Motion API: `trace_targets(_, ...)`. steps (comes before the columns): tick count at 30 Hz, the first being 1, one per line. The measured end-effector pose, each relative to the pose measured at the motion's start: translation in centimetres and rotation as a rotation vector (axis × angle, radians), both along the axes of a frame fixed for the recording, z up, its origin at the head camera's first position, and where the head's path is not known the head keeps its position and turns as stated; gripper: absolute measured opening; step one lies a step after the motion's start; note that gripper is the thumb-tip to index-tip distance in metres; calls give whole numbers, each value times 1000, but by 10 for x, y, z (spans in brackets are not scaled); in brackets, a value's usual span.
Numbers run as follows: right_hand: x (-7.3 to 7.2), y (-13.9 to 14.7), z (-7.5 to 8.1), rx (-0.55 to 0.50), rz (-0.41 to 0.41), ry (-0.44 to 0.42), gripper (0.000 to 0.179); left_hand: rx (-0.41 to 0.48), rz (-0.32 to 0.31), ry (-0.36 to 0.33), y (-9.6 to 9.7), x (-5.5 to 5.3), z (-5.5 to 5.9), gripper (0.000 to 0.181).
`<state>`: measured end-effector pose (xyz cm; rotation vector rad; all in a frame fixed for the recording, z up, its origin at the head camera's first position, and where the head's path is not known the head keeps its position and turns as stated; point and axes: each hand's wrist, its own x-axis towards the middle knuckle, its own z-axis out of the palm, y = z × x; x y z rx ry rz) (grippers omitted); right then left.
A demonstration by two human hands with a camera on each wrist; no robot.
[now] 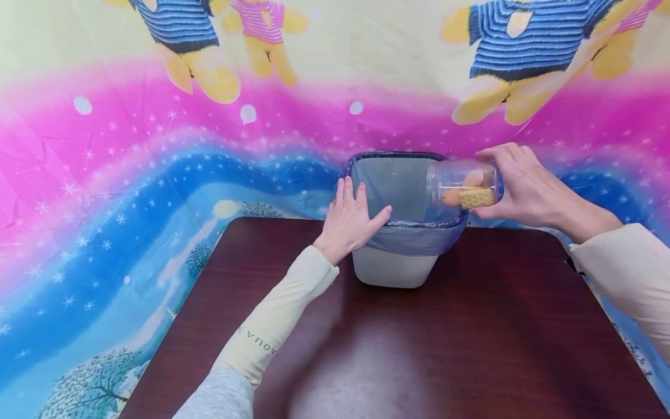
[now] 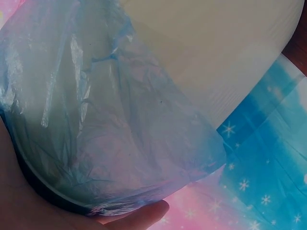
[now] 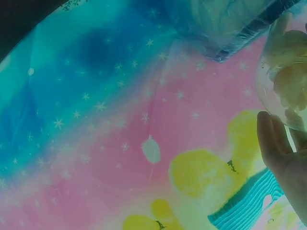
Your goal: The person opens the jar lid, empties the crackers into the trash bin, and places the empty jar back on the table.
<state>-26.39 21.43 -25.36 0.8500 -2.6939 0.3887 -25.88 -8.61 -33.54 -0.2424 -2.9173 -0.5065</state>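
A bin (image 1: 395,270) with a translucent bluish liner (image 1: 419,241) folded over its rim stands on the table. My left hand (image 1: 348,218) rests on the bin's left rim, its fingers spread and fairly straight; the left wrist view shows the liner (image 2: 129,120) close up beside that hand. With my right hand (image 1: 526,186) I grip a clear jar (image 1: 439,174) by its base end. The jar lies on its side over the bin's right rim, mouth toward the bin. Inside it are a yellow bumpy piece (image 1: 477,198) and several orange-tan pieces (image 1: 473,179).
The dark reddish-brown table (image 1: 366,349) extends toward me from the bin. Behind it hangs a colourful cloth (image 1: 293,128) printed with bears and snowflakes, which the bin's back rim overlaps in the head view.
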Motion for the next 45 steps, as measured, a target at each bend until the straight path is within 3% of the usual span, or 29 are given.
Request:
trace_targets(13,1,-3,4,49,53,86,94,-6,5,1,0,0,0,89)
trace_targets(31,2,-6,7,91,58,69,97,11,2,-17,-1,1,-1,89)
trace_targets(45,0,-9,12,41,82,31,101,-3,-5,-10,0,0,0,89)
